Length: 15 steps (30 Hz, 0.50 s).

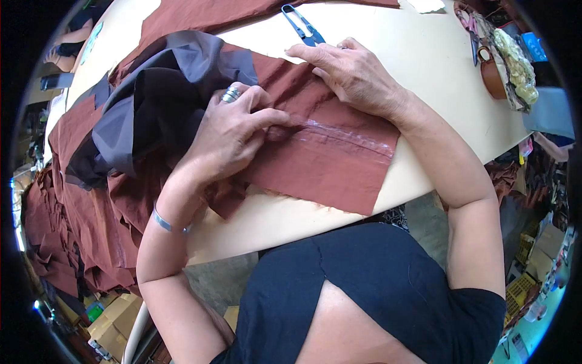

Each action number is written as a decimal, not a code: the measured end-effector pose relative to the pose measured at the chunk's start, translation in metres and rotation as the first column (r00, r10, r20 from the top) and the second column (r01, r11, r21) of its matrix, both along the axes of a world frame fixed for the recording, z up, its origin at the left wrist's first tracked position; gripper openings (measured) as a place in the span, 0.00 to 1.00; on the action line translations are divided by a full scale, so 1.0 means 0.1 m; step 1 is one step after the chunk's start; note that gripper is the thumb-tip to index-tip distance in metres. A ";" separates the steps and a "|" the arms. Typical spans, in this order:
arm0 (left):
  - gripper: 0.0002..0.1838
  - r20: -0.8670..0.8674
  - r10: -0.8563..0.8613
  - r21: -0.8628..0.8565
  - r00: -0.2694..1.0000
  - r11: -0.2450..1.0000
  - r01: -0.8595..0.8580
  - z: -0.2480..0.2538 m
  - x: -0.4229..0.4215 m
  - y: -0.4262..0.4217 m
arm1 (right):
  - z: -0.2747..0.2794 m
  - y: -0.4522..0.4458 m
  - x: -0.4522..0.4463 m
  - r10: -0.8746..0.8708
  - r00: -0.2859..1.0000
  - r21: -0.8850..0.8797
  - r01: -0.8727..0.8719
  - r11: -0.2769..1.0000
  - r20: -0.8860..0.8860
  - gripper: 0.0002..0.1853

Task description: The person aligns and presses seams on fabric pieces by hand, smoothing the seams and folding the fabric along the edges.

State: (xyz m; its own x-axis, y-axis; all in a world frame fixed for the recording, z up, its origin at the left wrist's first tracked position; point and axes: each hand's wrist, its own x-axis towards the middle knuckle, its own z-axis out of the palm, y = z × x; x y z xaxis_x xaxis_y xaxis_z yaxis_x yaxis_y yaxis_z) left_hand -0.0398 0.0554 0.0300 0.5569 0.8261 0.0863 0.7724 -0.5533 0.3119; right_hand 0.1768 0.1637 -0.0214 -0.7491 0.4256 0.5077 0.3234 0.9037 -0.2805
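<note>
A rust-brown piece of fabric (339, 164) lies across the table edge in front of me, with a pale, shiny line along a seam. My left hand (236, 124) rests on its left part, fingers bent and pinching the cloth. On its upper right edge lies my right hand (361, 79), index finger stretched out to the left. Just beyond those fingers is a pair of blue thread snips (300, 25), its lower end partly hidden by the hand. Dark grey fabric (163, 91) is bunched to the left of my left hand.
More rust-brown cloth (91, 224) hangs over the left side of the cream table (448, 151). Another rust length (182, 18) lies at the back. A brown container (494, 79) and a blue-grey bin (548, 109) are at the right edge. Part of another person (63, 48) shows at far left.
</note>
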 end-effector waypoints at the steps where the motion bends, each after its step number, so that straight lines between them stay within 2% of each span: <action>1: 0.12 -0.003 0.007 0.017 1.000 1.000 -0.007 0.02 0.06 -0.02 | 0.00 0.00 -0.01 -0.001 1.000 0.008 0.001 1.000 -0.018 0.24; 6: 0.09 -0.087 0.033 0.018 0.996 0.999 -0.031 0.01 0.32 -0.03 | 0.07 -0.07 0.04 -0.036 0.999 -0.055 0.036 0.998 -0.002 0.26; 13: 0.10 0.044 -0.020 -0.175 0.999 0.984 0.027 0.02 0.23 0.03 | -0.04 -0.02 0.02 0.031 0.999 0.034 -0.030 0.999 -0.040 0.24; 15: 0.10 -0.019 -0.047 -0.188 0.999 0.981 0.042 0.10 0.24 0.03 | -0.05 -0.02 0.00 0.051 0.997 0.039 -0.049 0.998 -0.049 0.24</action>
